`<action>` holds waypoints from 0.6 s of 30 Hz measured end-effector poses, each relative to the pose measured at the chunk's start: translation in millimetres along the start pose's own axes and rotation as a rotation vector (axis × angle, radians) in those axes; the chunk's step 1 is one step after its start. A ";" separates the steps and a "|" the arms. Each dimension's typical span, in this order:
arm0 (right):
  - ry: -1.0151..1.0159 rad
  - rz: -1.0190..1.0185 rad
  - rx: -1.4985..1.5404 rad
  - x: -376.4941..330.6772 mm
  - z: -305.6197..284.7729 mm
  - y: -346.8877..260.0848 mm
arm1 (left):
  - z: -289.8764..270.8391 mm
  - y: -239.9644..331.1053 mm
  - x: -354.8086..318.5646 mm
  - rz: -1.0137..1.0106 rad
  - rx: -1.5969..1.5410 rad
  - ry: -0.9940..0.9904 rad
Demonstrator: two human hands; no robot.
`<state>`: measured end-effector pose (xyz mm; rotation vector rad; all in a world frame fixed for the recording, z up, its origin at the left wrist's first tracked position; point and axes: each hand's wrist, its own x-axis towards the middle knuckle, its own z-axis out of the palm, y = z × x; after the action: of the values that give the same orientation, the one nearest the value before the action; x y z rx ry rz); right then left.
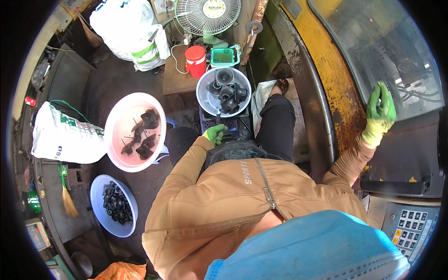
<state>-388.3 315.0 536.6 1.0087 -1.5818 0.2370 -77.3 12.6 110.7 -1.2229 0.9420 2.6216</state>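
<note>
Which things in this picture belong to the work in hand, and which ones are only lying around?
Seemingly in use:
Left hand, near the pale basket of black parts
Right hand, at the machine window
Perhaps the pink basin and blue basin, both holding dark pieces

Seemingly lying about:
Fan
Red jug
Broom
White sack

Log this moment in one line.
Left hand: near white basin | Right hand: at machine window | Dark parts: white basin, pink basin
</note>
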 end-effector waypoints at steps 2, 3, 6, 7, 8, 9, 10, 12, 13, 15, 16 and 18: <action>0.111 -0.044 0.098 -4.2 -5.2 -0.9 | -2.2 -1.3 1.8 0.036 0.063 -0.010; 0.051 0.009 0.081 -4.8 -7.1 -0.3 | -2.4 -2.6 2.8 0.040 0.062 -0.012; -0.034 0.000 0.033 -4.5 -6.2 0.8 | -3.5 -9.1 5.6 0.050 0.045 0.007; -0.016 0.059 0.106 -3.5 -6.7 1.9 | -5.4 -11.0 6.1 0.055 0.033 0.032; 0.024 0.047 0.175 -3.3 -7.3 1.8 | -7.9 -12.5 6.5 0.053 0.030 0.040; 0.061 0.036 0.243 -2.8 -8.7 2.1 | -11.4 -13.0 6.6 0.071 0.006 0.050; 0.072 0.013 0.221 -2.5 -10.6 1.9 | -14.9 -13.3 6.5 0.082 -0.008 0.039; 0.017 0.044 0.158 -2.3 -15.8 1.2 | -21.1 -13.1 5.7 0.095 -0.036 0.099; -0.024 0.099 0.109 -2.2 -18.4 0.8 | -23.6 -12.8 4.4 0.122 -0.017 0.084; -0.021 0.140 0.180 -1.8 -21.4 -0.8 | -25.1 -12.1 1.0 0.106 -0.017 0.073; -0.029 0.180 0.206 -1.8 -22.2 -1.4 | -24.8 -11.6 -1.0 0.105 0.042 0.076; -0.032 0.181 0.205 -1.3 -22.6 -2.6 | -22.2 -10.7 -5.4 0.121 0.038 0.088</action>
<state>-370.6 328.6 541.1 1.0302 -1.7048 0.5183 -55.5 9.4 98.5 -1.3218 1.1095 2.6457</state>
